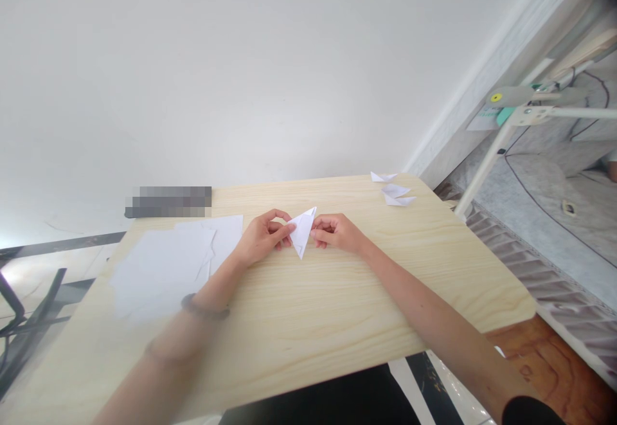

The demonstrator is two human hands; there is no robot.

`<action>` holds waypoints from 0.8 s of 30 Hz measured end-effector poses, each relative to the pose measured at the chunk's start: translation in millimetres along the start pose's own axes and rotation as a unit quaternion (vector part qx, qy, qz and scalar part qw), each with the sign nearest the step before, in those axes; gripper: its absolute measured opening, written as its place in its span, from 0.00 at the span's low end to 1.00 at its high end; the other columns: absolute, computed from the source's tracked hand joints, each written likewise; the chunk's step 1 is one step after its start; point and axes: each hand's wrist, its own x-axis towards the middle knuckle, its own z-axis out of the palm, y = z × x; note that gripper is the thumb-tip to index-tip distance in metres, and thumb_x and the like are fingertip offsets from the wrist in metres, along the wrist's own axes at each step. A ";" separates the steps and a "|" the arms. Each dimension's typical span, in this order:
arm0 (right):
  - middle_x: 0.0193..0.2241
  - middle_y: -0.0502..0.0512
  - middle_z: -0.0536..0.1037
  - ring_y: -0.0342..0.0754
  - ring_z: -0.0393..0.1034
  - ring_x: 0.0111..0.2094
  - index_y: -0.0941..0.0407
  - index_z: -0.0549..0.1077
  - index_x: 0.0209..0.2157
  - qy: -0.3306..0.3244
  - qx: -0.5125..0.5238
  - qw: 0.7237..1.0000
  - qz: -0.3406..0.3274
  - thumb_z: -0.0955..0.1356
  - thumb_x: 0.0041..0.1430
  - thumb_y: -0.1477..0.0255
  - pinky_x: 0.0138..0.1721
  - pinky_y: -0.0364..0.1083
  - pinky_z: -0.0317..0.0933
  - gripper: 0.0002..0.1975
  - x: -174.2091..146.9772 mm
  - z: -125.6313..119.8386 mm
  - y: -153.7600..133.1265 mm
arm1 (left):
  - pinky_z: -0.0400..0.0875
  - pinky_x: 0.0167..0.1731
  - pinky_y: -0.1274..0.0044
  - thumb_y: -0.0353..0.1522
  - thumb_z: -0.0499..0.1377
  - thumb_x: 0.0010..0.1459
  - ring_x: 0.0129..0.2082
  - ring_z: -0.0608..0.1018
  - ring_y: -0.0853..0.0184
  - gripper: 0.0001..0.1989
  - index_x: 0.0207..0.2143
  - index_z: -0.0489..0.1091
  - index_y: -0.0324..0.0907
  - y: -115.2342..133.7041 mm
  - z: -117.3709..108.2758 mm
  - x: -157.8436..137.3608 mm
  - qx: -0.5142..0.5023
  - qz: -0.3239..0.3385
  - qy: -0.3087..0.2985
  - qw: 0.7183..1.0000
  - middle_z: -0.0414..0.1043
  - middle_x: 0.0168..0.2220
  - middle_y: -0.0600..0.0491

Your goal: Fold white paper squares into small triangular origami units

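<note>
Between my two hands, above the middle of the table, is a white folded paper [301, 231] with a triangular outline and pointed corners. My left hand [264, 237] grips its left side, thumb on the near face and fingers behind. At the paper's right edge, my right hand [335, 232] has its thumb and forefinger pinched together on the border; the other fingers curl in. The exact contact of the right fingertips is partly hidden.
White paper sheets [164, 271] lie spread on the left of the pale wooden table [308, 322]. Folded white paper pieces [398, 200] sit at the back right corner. A blurred dark object [168, 202] stands at the back left. A white metal frame [486, 161] rises beyond the right edge.
</note>
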 end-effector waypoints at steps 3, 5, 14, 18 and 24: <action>0.18 0.49 0.69 0.38 0.63 0.19 0.59 0.69 0.29 0.020 -0.037 0.999 -0.006 0.63 0.52 0.69 0.23 0.39 0.60 0.08 -0.1 1.9 0.1 | 0.66 0.20 0.79 0.43 0.54 0.51 0.20 0.71 0.70 0.18 0.37 0.63 0.38 0.2 0.7 -0.4 0.010 0.003 -0.003 1.000 0.71 0.21 0.53; 0.17 0.48 0.68 0.38 0.62 0.17 0.59 0.68 0.27 0.040 -0.072 0.996 -0.014 0.61 0.53 0.69 0.21 0.38 0.57 0.09 -0.3 4.1 -0.2 | 0.67 0.20 0.79 0.43 0.54 0.51 0.21 0.72 0.70 0.18 0.37 0.64 0.38 0.7 0.8 -0.7 0.015 0.003 -0.005 1.000 0.71 0.21 0.52; 0.15 0.45 0.64 0.36 0.55 0.17 0.59 0.64 0.19 0.104 -0.237 0.963 -0.079 0.63 0.49 0.71 0.20 0.38 0.49 0.09 1.9 14.2 -1.4 | 0.68 0.25 0.78 0.43 0.53 0.52 0.22 0.72 0.70 0.19 0.36 0.69 0.36 3.1 -0.6 -2.2 0.022 -0.001 -0.033 0.999 0.72 0.23 0.50; 0.15 0.45 0.63 0.36 0.54 0.17 0.58 0.63 0.18 0.109 -0.260 0.954 -0.101 0.62 0.50 0.70 0.20 0.38 0.48 0.10 1.1 16.7 -1.0 | 0.69 0.25 0.77 0.44 0.52 0.53 0.22 0.73 0.69 0.20 0.35 0.69 0.35 4.1 -0.5 -0.7 0.003 -0.014 -0.038 0.999 0.73 0.23 0.49; 0.17 0.49 0.69 0.38 0.59 0.20 0.57 0.67 0.19 0.171 -0.396 0.885 -0.175 0.61 0.52 0.72 0.25 0.40 0.49 0.10 -1.2 21.7 0.0 | 0.71 0.31 0.73 0.46 0.50 0.53 0.29 0.76 0.65 0.23 0.31 0.71 0.34 7.5 -0.8 0.9 -0.048 -0.069 -0.027 0.996 0.75 0.31 0.43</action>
